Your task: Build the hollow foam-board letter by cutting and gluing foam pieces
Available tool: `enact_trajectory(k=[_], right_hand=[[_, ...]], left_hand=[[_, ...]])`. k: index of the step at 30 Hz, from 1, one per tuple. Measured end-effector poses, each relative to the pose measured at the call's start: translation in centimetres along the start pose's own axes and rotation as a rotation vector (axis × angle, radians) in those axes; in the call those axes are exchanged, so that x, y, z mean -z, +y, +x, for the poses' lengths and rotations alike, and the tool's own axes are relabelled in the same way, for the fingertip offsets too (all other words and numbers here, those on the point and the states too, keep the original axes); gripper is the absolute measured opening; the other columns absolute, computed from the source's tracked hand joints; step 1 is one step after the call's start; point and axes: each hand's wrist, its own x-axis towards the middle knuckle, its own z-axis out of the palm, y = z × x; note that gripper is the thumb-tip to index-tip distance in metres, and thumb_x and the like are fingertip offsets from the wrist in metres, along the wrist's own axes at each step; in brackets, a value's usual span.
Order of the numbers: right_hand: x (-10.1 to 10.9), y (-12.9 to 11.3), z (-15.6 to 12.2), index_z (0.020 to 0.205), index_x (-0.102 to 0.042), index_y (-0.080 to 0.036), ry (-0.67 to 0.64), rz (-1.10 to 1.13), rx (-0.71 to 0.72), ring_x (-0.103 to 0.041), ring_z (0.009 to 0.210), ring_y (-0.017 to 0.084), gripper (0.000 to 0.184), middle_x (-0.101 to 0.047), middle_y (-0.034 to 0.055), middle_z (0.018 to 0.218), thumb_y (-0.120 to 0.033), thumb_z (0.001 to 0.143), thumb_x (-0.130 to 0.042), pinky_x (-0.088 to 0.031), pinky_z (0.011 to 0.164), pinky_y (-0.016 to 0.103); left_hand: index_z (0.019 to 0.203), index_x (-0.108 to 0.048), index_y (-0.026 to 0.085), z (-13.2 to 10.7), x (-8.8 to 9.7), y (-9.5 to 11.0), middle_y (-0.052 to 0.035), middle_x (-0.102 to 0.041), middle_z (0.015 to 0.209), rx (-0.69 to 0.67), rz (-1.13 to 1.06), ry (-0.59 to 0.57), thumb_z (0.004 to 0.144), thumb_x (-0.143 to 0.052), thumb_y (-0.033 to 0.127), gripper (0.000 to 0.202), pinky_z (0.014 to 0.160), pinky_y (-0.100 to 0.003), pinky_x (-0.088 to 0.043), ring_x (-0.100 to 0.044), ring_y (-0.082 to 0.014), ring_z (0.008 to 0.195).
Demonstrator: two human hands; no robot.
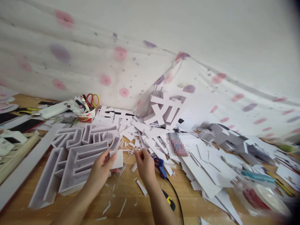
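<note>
My left hand (101, 168) grips a small square of white board (117, 160) between thumb and fingers, its flat face toward me. Just to the right, my right hand (145, 166) is closed in a pinch; whatever may be between its fingertips is hidden or too small to name. A blue hot glue gun (159, 165) lies right beside that hand, its black cord running toward the front edge. To the left stand hollow white box-shaped characters (86, 156) with raised walls. Thin white offcuts (128, 144) are scattered beyond my hands.
Behind leans a large white character (164, 109) against a draped sheet. A tub (86, 116) holds scissors and pens. White board sheets (206, 165) pile at right, near a roll in plastic (264, 197). A yellow-black cutter (169, 200) lies in front.
</note>
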Motion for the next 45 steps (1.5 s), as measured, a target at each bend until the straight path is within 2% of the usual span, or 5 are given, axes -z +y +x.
enact_trajectory(k=[7,13,21,29,45], right_hand=[[-1.0,-2.1,-0.7,0.099,-0.056,-0.021,-0.397,0.403,0.103,-0.053,0.06,0.011,0.023,-0.057,-0.0022,0.072,-0.026,0.077,-0.056,-0.042,0.056,0.022],[-1.4,-2.1,0.8,0.094,-0.054,-0.022,-0.358,0.244,0.122,-0.055,0.054,0.011,0.021,-0.054,-0.007,0.057,-0.014,0.075,-0.052,-0.041,0.057,0.022],[-4.3,-4.1,6.1,0.081,-0.056,-0.02,-0.237,0.024,0.16,-0.058,0.069,0.015,0.005,-0.062,0.0004,0.074,-0.016,0.079,-0.053,-0.043,0.068,0.027],[-9.3,-5.0,9.1,0.075,-0.061,-0.021,-0.274,-0.033,0.292,-0.054,0.077,0.016,0.012,-0.061,0.0007,0.075,-0.009,0.071,-0.061,-0.042,0.074,0.028],[-11.4,-3.8,9.4,0.058,-0.06,-0.022,-0.329,-0.183,0.276,-0.05,0.076,0.019,0.019,-0.06,0.0001,0.062,-0.004,0.063,-0.066,-0.039,0.071,0.029]], left_hand=[[0.095,-0.057,0.021,-0.3,0.3,0.1,-0.0007,-0.062,0.081,-0.06,0.108,-0.1,0.069,-0.06,0.053,0.042,0.055,-0.031,-0.057,-0.06,-0.0158,0.063],[0.105,-0.058,0.022,2.2,4.0,2.0,-0.0065,-0.066,0.099,-0.216,0.444,-0.053,0.072,-0.055,0.052,0.045,0.068,-0.031,-0.054,-0.065,-0.0211,0.085],[0.089,-0.062,0.019,8.1,8.6,5.6,-0.0068,-0.068,0.09,-0.379,0.731,0.049,0.069,-0.049,0.052,0.04,0.072,-0.033,-0.051,-0.063,-0.0221,0.082],[0.087,-0.063,0.02,12.5,10.3,5.2,-0.0079,-0.068,0.093,-0.458,0.878,-0.02,0.073,-0.047,0.046,0.034,0.081,-0.036,-0.048,-0.062,-0.0236,0.09],[0.088,-0.063,0.023,14.7,11.1,3.0,-0.0062,-0.067,0.095,-0.449,0.834,-0.058,0.078,-0.048,0.041,0.026,0.085,-0.036,-0.046,-0.06,-0.0228,0.094]])
